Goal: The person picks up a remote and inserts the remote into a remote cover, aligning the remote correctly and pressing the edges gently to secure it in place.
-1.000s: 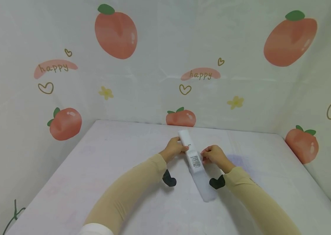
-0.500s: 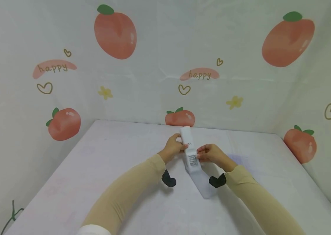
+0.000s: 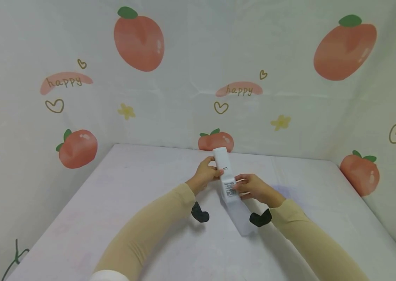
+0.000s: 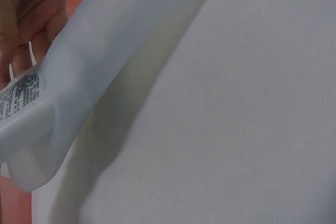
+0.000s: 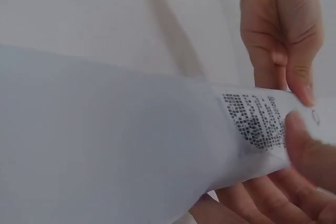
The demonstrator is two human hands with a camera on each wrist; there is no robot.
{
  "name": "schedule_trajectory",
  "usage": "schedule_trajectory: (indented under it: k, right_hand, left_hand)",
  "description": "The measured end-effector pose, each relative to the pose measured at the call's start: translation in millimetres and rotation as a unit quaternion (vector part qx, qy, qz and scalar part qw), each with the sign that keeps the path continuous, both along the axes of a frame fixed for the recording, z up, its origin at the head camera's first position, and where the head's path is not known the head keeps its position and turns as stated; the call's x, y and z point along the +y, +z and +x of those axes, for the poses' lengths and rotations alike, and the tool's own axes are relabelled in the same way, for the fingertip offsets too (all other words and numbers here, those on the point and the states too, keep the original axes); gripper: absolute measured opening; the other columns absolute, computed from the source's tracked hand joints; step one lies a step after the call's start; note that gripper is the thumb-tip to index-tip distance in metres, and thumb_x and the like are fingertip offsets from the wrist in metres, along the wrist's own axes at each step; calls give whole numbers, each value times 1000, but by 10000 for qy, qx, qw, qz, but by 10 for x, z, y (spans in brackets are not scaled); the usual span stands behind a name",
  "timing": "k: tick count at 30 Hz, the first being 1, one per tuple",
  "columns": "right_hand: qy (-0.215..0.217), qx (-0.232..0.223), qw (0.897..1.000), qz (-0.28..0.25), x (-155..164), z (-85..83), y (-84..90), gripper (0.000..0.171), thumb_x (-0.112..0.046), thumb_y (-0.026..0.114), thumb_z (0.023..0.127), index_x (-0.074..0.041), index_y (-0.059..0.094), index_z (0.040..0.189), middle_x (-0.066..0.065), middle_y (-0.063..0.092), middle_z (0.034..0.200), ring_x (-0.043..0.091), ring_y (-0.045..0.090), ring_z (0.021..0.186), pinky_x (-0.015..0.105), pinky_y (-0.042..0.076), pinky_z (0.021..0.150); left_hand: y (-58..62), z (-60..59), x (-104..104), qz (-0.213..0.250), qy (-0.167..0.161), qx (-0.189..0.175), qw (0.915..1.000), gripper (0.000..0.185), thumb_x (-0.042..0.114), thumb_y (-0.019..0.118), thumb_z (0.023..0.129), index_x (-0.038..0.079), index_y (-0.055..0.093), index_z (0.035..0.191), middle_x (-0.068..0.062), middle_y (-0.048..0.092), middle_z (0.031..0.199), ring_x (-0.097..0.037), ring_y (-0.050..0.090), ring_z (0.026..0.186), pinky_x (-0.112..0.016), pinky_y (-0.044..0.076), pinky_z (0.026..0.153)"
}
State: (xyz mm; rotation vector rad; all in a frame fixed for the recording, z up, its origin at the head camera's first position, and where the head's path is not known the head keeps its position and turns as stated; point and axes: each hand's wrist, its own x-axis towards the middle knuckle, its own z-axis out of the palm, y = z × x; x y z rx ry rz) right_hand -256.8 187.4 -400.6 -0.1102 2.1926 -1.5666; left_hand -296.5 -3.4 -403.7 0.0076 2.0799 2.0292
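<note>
The left hand pinches the upper part of a narrow white box between thumb and fingers; the right hand grips its side by the printed code, thumb on top, fingers beneath. A translucent sleeve trails from the box's near end. They're over the table, toward its far edge; behind the table hangs a fruit-print backdrop.

Print on label was too small to read in head view, left hand was partly hidden behind pack, right sleeve was cut off at bottom.
</note>
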Motion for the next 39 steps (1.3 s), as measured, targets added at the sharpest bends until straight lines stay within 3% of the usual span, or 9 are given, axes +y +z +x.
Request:
schedule_trajectory:
  k: [5,10,15,19,23,27,32,36,39]
  right_hand:
    - [-428,88,9990,38,-76,52,0,47,-14,69,90,6,42,123,12,64,102,16,65,83,37,58,74]
    - [-521,305,9970,-487,-113,92,-3,63,-9,67,91,-2,29,141,6,66,95,17,65,82,37,58,71]
    - [-564,618,9917,-980,-117,95,36,64,-7,65,92,-4,28,144,-2,66,90,14,64,84,36,57,72]
    - [-819,860,9864,-1140,-115,77,72,64,-6,66,91,-6,29,143,-2,65,90,14,64,84,37,58,73]
    - [-1017,990,9821,-1241,-120,71,101,63,-6,66,91,-9,30,143,-3,64,92,12,64,86,37,58,74]
    - [-1024,1078,9807,-1269,-130,88,126,63,-6,66,92,-7,29,143,-2,63,91,11,64,86,35,58,75]
    - [-962,1091,9806,-1313,-130,108,138,63,-5,64,93,-5,27,144,-3,63,90,9,64,83,32,58,73]
    - [-941,1133,9802,-1324,-129,109,152,63,-6,63,93,-5,26,144,-4,63,90,9,65,81,32,58,72]
    - [-1019,1162,9790,-1330,-128,101,157,62,-6,62,93,-5,26,143,-4,63,91,10,65,80,33,58,71]
  left_hand:
    - [18,25,-3,63,-171,62,9998,59,2,72,85,7,46,138,-22,66,113,-25,67,95,-37,57,85]
    - [67,63,-25,187,-246,335,9990,54,4,73,85,5,51,134,-20,66,114,-23,67,97,-35,56,87]
    - [141,155,-90,326,61,927,9951,35,3,69,87,-1,59,120,-17,65,110,-21,66,95,-32,56,85]
    - [119,249,-126,-239,258,1277,9912,17,6,68,90,-3,64,104,-13,64,95,-24,66,83,-29,59,71]
    - [17,319,-115,-625,18,1018,9928,16,11,68,91,-3,67,97,-8,65,83,-16,62,69,-27,58,63]
    - [-43,335,-100,-202,-176,434,9987,21,9,67,91,-9,67,103,-8,67,85,-9,62,65,-26,58,67]
    - [-42,332,-105,104,-343,-69,9993,23,3,64,91,-13,67,107,-11,68,87,-7,62,63,-25,58,69]
    - [-26,333,-114,-215,-454,171,9986,22,6,64,93,-11,68,105,-6,65,83,-7,60,65,-26,58,70]
    - [-6,333,-107,-344,-365,454,9977,22,10,61,95,-10,67,104,-4,61,81,-9,59,69,-26,58,73]
